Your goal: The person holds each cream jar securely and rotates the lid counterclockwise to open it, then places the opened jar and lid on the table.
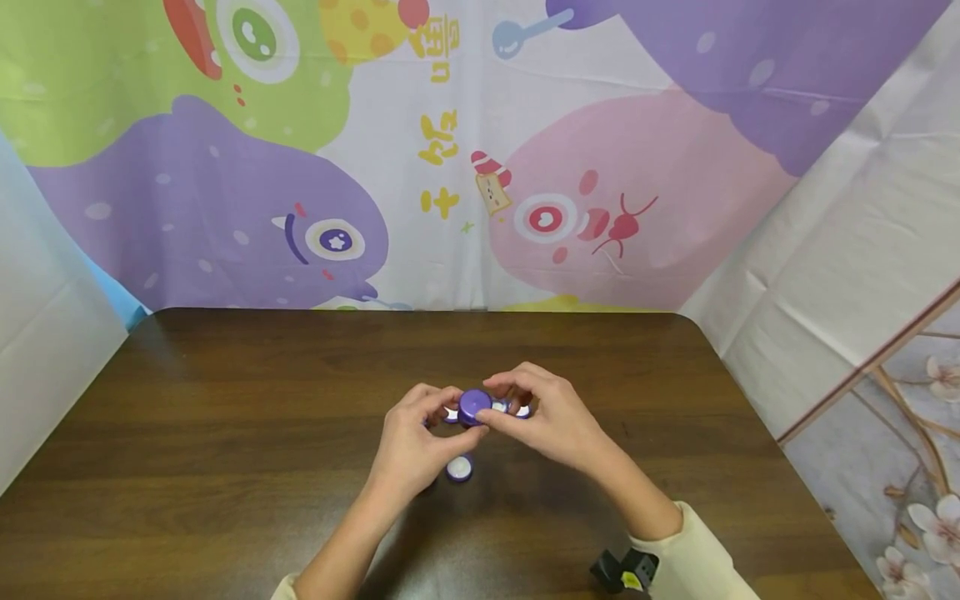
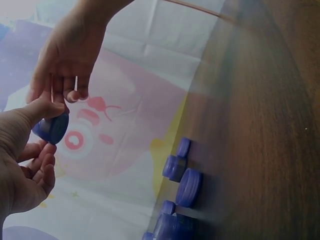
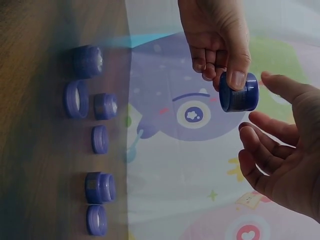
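A purple-blue round jar with a purple lid (image 1: pixel 475 405) is held above the table. My left hand (image 1: pixel 414 437) pinches it between thumb and fingers, its thumb along the jar's side in the right wrist view. My right hand (image 1: pixel 553 417) is at the jar's other side, thumb and fingers spread around the lid end. In the right wrist view a small gap shows between the right thumb (image 3: pixel 282 86) and the jar (image 3: pixel 239 93). Below, open jars (image 3: pixel 105 106) and loose lids (image 3: pixel 76 99) stand on the table, partly hidden by the hands in the head view.
The dark wooden table (image 1: pixel 247 417) ends at a cartoon-printed cloth (image 1: pixel 442 275). One loose round piece with a white inside (image 1: pixel 459 468) lies nearest me. A small black device (image 1: pixel 626 571) is beside the right cuff.
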Demonstrator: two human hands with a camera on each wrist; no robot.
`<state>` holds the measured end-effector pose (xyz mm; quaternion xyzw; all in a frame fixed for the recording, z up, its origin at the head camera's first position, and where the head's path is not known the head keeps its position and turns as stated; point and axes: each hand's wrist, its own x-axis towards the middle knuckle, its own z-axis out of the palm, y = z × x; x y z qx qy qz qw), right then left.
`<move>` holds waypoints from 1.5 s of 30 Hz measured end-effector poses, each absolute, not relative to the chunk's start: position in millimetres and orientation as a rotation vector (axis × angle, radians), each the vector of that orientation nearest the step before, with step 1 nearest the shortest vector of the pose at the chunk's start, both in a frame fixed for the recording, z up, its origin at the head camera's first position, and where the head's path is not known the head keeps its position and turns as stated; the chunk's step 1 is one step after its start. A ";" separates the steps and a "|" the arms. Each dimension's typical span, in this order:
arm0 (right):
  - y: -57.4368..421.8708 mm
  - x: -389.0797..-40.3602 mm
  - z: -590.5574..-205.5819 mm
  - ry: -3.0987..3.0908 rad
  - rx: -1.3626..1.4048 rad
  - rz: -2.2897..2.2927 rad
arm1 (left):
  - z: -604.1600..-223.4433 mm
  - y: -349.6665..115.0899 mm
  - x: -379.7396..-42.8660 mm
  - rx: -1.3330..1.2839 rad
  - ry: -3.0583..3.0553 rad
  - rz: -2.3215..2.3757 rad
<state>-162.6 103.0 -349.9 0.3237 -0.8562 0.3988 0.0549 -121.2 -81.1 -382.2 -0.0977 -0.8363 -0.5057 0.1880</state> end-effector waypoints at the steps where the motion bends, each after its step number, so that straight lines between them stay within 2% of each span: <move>1: 102.6 -162.8 -350.1 -2.595 0.975 1.209 | -382.3 -81.0 -121.4 -0.277 -2.349 -1.425; 13: 102.8 -162.8 -350.7 -2.613 1.065 1.161 | -381.0 -80.6 -121.4 -0.285 -2.333 -1.423; 22: 102.6 -163.2 -351.0 -2.575 0.995 1.202 | -383.7 -79.4 -122.9 -0.288 -2.334 -1.420; 30: 104.2 -162.7 -351.6 -2.599 1.102 1.195 | -382.7 -79.0 -122.7 -0.305 -2.323 -1.404; 39: 104.0 -162.1 -352.5 -2.584 0.970 1.231 | -384.1 -78.3 -123.2 -0.281 -2.341 -1.420; 45: 104.3 -163.1 -352.7 -2.581 1.021 1.192 | -383.2 -77.4 -123.1 -0.282 -2.338 -1.426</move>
